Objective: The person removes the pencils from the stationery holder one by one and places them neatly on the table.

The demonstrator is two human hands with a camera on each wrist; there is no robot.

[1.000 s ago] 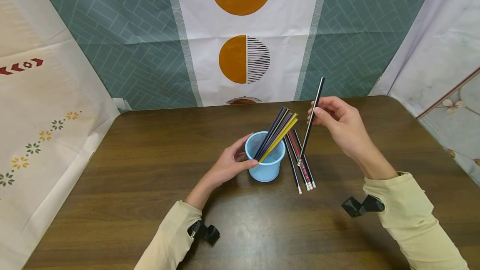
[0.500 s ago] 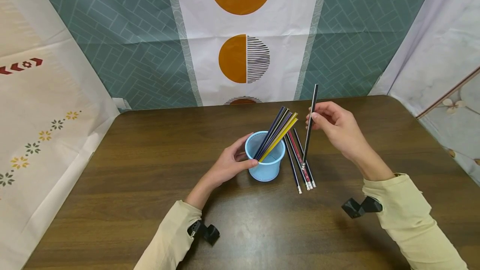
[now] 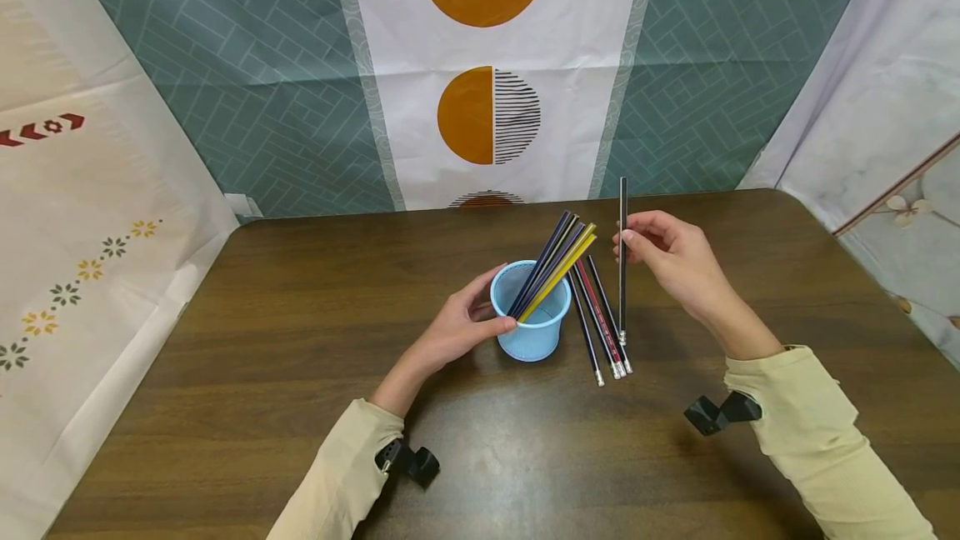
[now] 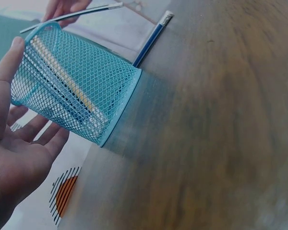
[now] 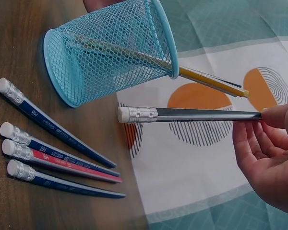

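A light blue mesh pencil cup (image 3: 530,342) stands on the table with several dark, purple and yellow pencils (image 3: 553,267) leaning to the right in it. My left hand (image 3: 457,330) holds the cup from its left side, thumb near the rim and fingers behind. In the left wrist view the cup (image 4: 81,72) shows the pencils through its mesh. My right hand (image 3: 671,261) pinches a black pencil (image 3: 622,273) upright, its white eraser end down. The right wrist view shows this pencil (image 5: 192,115) between thumb and fingers, right of the cup.
Several loose pencils (image 3: 600,319), dark blue and one red, lie right of the cup with erasers toward me. The brown table (image 3: 300,340) ends at a hanging patterned cloth (image 3: 292,107). Black wrist cameras (image 3: 720,413) sit on both sleeves.
My right hand has moved slightly left and down, and the black pencil has turned from slanted to upright, its eraser end shifting right. My left hand and the cup have stayed in place.
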